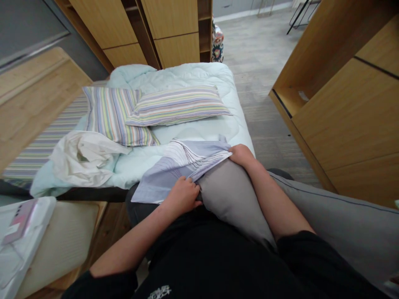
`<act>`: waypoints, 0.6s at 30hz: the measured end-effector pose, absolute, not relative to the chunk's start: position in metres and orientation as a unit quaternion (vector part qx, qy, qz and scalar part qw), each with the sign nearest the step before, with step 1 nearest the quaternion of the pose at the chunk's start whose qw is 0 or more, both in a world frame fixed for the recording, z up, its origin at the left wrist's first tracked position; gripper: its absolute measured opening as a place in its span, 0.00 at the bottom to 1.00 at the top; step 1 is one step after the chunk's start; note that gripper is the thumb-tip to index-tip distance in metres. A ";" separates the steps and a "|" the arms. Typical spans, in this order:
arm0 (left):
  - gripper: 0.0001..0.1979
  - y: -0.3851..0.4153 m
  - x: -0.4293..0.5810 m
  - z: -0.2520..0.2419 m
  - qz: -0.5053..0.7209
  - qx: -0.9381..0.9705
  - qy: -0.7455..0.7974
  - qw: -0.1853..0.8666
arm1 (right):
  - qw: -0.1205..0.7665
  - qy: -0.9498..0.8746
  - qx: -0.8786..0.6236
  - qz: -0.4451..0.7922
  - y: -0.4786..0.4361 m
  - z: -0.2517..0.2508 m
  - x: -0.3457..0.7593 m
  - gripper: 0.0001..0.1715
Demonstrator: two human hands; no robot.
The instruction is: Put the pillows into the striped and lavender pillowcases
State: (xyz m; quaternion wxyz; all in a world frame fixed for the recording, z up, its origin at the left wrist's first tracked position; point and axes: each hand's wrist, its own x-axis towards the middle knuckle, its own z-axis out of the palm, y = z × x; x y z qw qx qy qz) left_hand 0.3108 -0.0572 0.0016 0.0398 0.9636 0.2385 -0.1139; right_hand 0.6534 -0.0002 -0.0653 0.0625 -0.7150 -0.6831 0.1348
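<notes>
A grey pillow (230, 195) lies against my lap, its far end going into a pale lilac striped pillowcase (181, 164). My left hand (182, 195) is closed on the near edge of the pillowcase opening, beside the pillow. My right hand (241, 155) grips the far edge of the opening over the pillow's end, fingers curled under the fabric.
A bed with a pale mint quilt (187, 77) holds two striped pillows (177, 106) and a crumpled white cloth (84, 158). Wooden cabinets stand behind (174, 33) and at the right (349, 108). A phone (20, 220) lies on a white item at lower left.
</notes>
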 end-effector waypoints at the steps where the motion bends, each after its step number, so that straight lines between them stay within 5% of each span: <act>1: 0.25 -0.062 0.316 -0.003 -0.113 0.969 0.218 0.042 | 0.070 -0.673 -0.723 0.135 -0.002 -0.067 0.662 0.16; 5: 0.21 -0.086 0.342 -0.031 -0.124 0.972 0.186 0.072 | 0.059 -0.641 -0.744 0.177 -0.017 -0.073 0.694 0.19; 12: 0.13 -0.095 0.348 -0.049 -0.175 0.913 0.364 0.059 | 0.014 -0.682 -0.704 0.197 -0.039 -0.077 0.690 0.19; 18: 0.13 -0.100 0.341 -0.078 -0.235 0.934 0.266 0.049 | -0.005 -0.751 -0.626 0.212 -0.054 -0.073 0.694 0.14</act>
